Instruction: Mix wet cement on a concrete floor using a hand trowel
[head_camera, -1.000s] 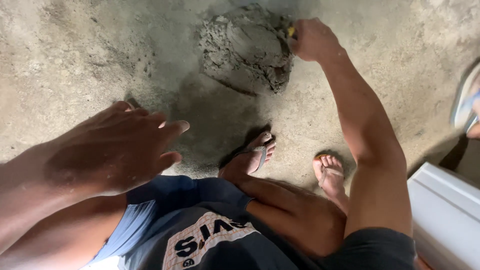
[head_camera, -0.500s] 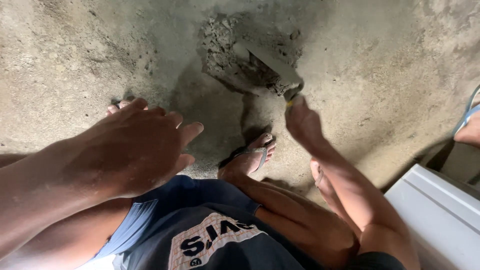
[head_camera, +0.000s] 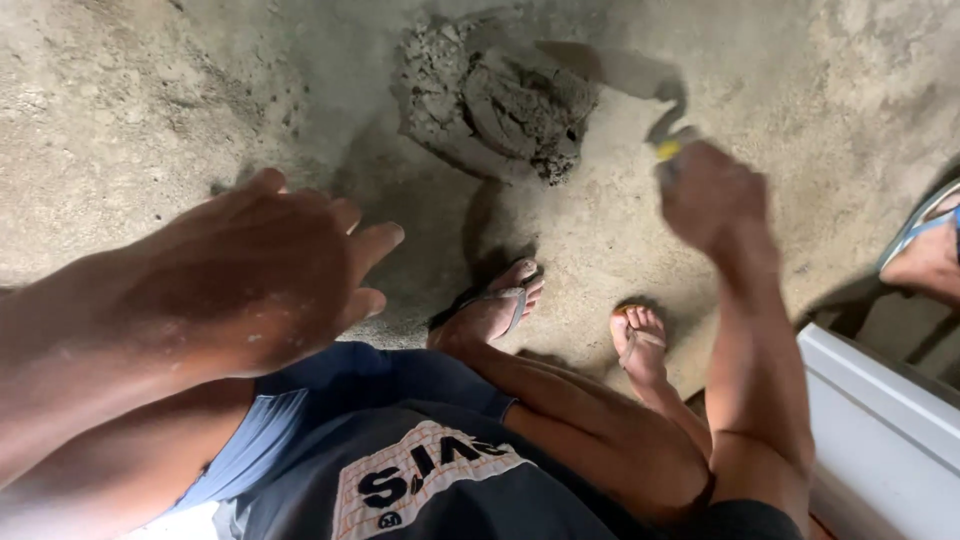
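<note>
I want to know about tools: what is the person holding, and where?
The right hand grips a trowel by its yellow-ended handle; the left hand holds nothing.

I see my bare left hand (head_camera: 270, 265) and bare right hand (head_camera: 712, 195), no sleeves. I wear a dark navy printed cotton shirt (head_camera: 420, 470) and thin grey-strapped flip-flops (head_camera: 505, 300).

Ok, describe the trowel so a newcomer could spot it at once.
Start at the grey mortar heap on the concrete floor. Just to its right, the right hand grips the trowel: a flat, mortar-coated blade on a cranked neck with a yellow handle, the only tool here.
</note>
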